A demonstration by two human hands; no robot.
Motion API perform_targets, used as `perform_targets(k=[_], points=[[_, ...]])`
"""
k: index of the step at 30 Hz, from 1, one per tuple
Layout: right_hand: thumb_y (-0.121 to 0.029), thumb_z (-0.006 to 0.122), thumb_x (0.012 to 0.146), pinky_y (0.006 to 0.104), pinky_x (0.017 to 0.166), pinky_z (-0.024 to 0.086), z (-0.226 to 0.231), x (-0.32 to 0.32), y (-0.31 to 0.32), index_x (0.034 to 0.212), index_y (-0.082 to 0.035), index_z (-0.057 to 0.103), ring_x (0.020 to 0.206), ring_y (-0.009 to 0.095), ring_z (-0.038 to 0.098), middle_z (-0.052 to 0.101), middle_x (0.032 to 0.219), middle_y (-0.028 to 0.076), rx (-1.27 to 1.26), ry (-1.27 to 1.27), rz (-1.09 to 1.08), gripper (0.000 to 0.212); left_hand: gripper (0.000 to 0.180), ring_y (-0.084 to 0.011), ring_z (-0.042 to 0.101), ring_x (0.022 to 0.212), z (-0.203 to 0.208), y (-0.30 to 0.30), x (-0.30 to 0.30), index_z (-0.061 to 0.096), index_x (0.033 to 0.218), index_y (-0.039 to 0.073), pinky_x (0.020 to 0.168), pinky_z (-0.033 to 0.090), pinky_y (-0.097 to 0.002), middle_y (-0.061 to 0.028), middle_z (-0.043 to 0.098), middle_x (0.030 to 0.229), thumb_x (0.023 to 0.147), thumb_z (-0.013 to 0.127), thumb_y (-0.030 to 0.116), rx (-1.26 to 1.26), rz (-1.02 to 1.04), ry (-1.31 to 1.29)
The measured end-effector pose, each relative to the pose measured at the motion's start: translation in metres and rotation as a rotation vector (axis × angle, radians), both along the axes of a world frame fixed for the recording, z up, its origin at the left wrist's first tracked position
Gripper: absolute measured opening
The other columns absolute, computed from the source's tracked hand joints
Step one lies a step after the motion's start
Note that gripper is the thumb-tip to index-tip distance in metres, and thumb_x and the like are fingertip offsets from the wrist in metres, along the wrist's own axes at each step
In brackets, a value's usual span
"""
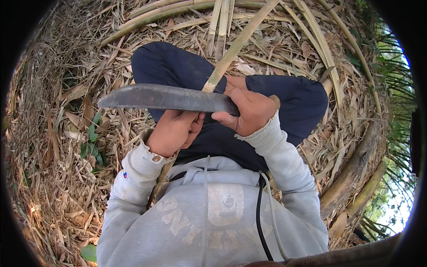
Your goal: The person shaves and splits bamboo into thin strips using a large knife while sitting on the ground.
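My right hand (252,109) is closed round the grip end of a machete (162,97), its thumb near the base of the blade. The wide, dark blade points left and lies across a long bamboo strip (238,50). My left hand (173,132) is closed on that strip just below the blade; its fingertips are partly hidden. The strip slants from the far side, passes under the blade, and comes out beneath my left wrist beside my body. Right above the blade, a pale patch shows on the strip.
I sit with legs folded in dark trousers (289,104), a bare foot between them. Dry leaves cover the ground. Split bamboo pieces (222,20) and long poles (160,14) lie ahead. Thick logs (356,167) lie on the right, near green fronds. A small green plant (92,135) grows on the left.
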State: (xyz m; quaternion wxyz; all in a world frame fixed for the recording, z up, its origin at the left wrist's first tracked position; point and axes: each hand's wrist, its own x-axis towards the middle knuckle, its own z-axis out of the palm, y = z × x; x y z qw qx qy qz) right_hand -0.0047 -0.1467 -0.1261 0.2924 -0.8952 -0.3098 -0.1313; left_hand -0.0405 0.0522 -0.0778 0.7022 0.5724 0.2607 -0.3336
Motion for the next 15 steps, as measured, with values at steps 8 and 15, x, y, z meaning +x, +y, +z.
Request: perform_targets(k=[8, 15], points=[[-0.062, 0.068, 0.077, 0.0341, 0.047, 0.048, -0.008, -0.002, -0.015, 0.077, -0.006, 0.058, 0.054, 0.027, 0.060, 0.058, 0.064, 0.009, -0.085, 0.013, 0.032, 0.057, 0.034, -0.0031, 0.023, 0.040, -0.017, -0.016, -0.019, 0.048, 0.086, 0.008, 0.036, 0.016, -0.0228, 0.0050, 0.034, 0.057, 0.104, 0.044, 0.036, -0.009, 0.001, -0.082], [-0.055, 0.064, 0.086, 0.0381, 0.048, 0.049, -0.028, 0.026, -0.066, 0.085, -0.008, 0.061, 0.055, 0.031, 0.062, 0.061, 0.063, 0.011, -0.106, 0.216, -0.273, 0.046, 0.039, -0.0033, 0.029, 0.040, -0.011, -0.013, -0.039, 0.046, 0.082, 0.008, 0.036, 0.022, -0.0216, 0.0046, 0.037, 0.056, 0.105, 0.040, 0.039, -0.169, -0.004, 0.048]])
